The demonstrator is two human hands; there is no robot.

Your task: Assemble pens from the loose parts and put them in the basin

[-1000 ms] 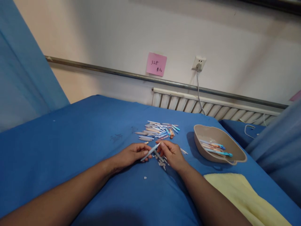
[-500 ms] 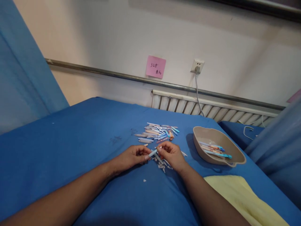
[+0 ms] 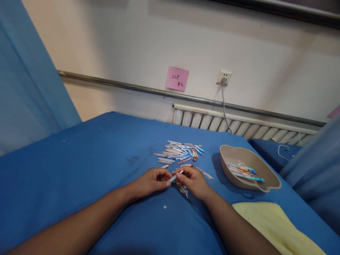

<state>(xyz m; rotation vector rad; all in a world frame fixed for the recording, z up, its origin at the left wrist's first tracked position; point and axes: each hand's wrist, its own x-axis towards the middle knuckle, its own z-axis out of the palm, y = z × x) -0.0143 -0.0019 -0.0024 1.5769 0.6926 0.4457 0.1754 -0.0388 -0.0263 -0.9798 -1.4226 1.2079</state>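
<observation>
My left hand is closed to a pinch on a pen barrel, and my right hand is drawn in narrow at the barrel's other end, fingers nearly meeting those of the left. Beneath them spreads the blue cloth; on my right lies the yellow towel, with the tan basin beyond it, a few pens inside. Ahead of my fingers is the loose pile of pens and sticks. The pale barrel sits between my hands, tilted up toward the right. A second ago a white pointed tip showed at that end; now I see a slim white rod by my right thumb instead. I take that to mean I'm busy with the barrel's inner part, though I can't tell whether it's going in or coming out. Below my right hand lie small white bits, and nearer me one stray white piece.
</observation>
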